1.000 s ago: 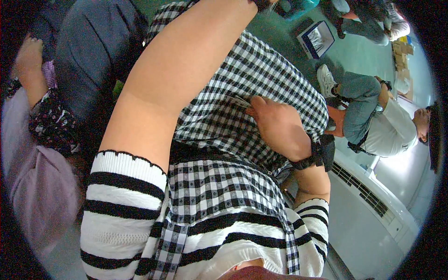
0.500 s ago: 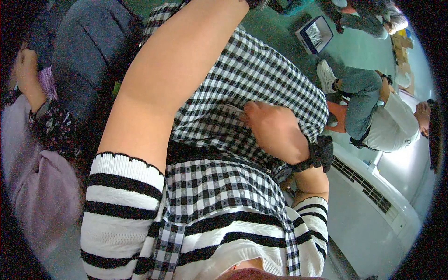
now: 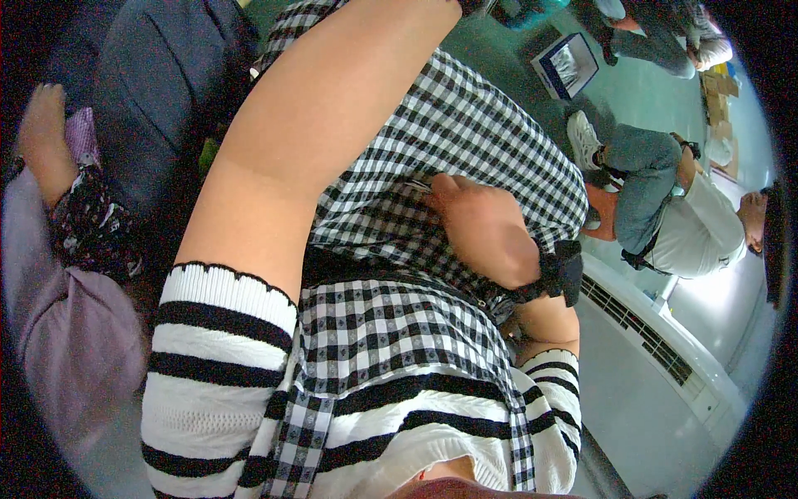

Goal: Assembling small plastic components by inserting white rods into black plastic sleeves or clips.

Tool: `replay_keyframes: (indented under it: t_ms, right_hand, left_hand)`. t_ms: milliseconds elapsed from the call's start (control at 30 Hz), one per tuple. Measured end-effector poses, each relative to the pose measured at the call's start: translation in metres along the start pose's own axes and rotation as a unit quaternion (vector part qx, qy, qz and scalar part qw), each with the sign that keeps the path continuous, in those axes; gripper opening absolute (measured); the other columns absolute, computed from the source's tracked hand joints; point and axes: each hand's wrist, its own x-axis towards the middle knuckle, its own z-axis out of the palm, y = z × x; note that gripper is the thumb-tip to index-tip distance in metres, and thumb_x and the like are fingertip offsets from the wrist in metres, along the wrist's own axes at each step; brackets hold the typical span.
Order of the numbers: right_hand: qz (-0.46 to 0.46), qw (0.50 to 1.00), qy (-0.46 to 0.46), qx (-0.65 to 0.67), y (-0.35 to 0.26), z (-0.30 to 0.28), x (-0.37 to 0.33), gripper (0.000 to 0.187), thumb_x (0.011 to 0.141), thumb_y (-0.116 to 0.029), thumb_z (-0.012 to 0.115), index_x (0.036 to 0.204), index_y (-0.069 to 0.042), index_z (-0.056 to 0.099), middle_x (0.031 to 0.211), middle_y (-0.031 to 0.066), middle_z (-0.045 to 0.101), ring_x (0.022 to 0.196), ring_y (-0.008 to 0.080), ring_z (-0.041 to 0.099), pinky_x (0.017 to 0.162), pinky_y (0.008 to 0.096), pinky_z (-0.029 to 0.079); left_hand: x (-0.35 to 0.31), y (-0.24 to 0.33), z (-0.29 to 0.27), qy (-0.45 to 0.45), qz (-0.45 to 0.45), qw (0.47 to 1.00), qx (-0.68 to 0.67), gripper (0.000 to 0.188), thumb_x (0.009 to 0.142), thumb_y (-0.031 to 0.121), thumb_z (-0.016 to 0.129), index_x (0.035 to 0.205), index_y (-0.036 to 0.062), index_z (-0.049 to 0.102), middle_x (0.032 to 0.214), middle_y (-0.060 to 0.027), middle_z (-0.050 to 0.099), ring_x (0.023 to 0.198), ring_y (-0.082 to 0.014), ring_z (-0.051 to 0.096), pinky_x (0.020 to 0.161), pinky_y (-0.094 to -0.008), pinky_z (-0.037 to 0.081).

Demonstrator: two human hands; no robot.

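Observation:
My left forearm (image 3: 291, 125) reaches up across my lap, and its hand lies beyond the upper edge; only a bit of a dark wrist strap shows there. My right hand (image 3: 486, 224) rests low over the black-and-white checked apron (image 3: 499, 133) that covers my lap. Its fingers are curled in, thumb side toward the left. A small greyish bit shows at the fingertips, too blurred to tell whether it is a fold of cloth or a thing. Around the right wrist sits a black strap with a small black box (image 3: 562, 270).
At right a seated person (image 3: 698, 208) in grey trousers sits on an orange stool (image 3: 600, 212). A blue-and-white box (image 3: 565, 66) stands on the green floor. More people work at the top right. At left is another person's arm (image 3: 50, 158) beside a dark padded surface (image 3: 166, 100).
My left forearm has shifted slightly right. My right hand keeps nearly the same place, its wrist slightly further left, and the small greyish bit at its fingertips now shows more.

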Motion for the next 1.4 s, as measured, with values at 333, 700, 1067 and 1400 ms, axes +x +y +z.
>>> replay_keyframes:
  t_ms: [333,700,1067,1400]
  right_hand:
    - [-0.059,0.842,0.163,0.51,0.021,0.017,-0.003,0.012,0.084,-0.011,0.06,0.088,0.0,0.062,0.089,0.009,0.064,0.091,0.0214,0.057,0.083,0.0316,0.044]
    - [-0.046,0.948,0.193,0.247,0.007,0.015,-0.003,0.015,0.077,0.0,0.059,0.092,-0.001,0.06,0.087,0.0142,0.063,0.08,0.0288,0.061,0.07,0.0333,0.049]
    - [-0.069,0.985,0.144,0.068,0.001,0.013,0.002,0.019,0.077,-0.009,0.059,0.095,-0.003,0.059,0.081,0.0136,0.061,0.079,0.0311,0.059,0.07,0.0382,0.048]
    - [-0.053,0.981,0.139,0.126,0.008,0.016,0.002,0.018,0.076,-0.01,0.062,0.093,-0.003,0.06,0.083,0.0137,0.062,0.077,0.0316,0.059,0.069,0.0383,0.048]
  left_hand:
    - [-0.005,0.005,0.003,0.004,-0.007,0.999,0.031,0.022,0.088,0.017,0.05,0.074,-0.0008,0.054,0.066,-0.0034,0.048,0.052,-0.0101,0.037,0.044,-0.0246,0.027]
    - [-0.004,0.004,0.004,0.006,-0.001,1.0,0.03,0.023,0.088,0.018,0.051,0.075,-0.0004,0.055,0.066,-0.0034,0.049,0.051,-0.0097,0.039,0.044,-0.0237,0.028]
    - [-0.002,0.003,0.003,0.004,0.001,1.0,0.025,0.022,0.087,0.017,0.051,0.074,-0.0005,0.055,0.067,-0.0037,0.05,0.052,-0.0109,0.038,0.044,-0.0247,0.028]
    - [0.0,0.003,0.001,-0.003,-0.007,0.999,0.039,0.021,0.087,0.017,0.051,0.074,-0.0001,0.055,0.068,-0.0045,0.051,0.053,-0.0111,0.039,0.044,-0.0258,0.028]
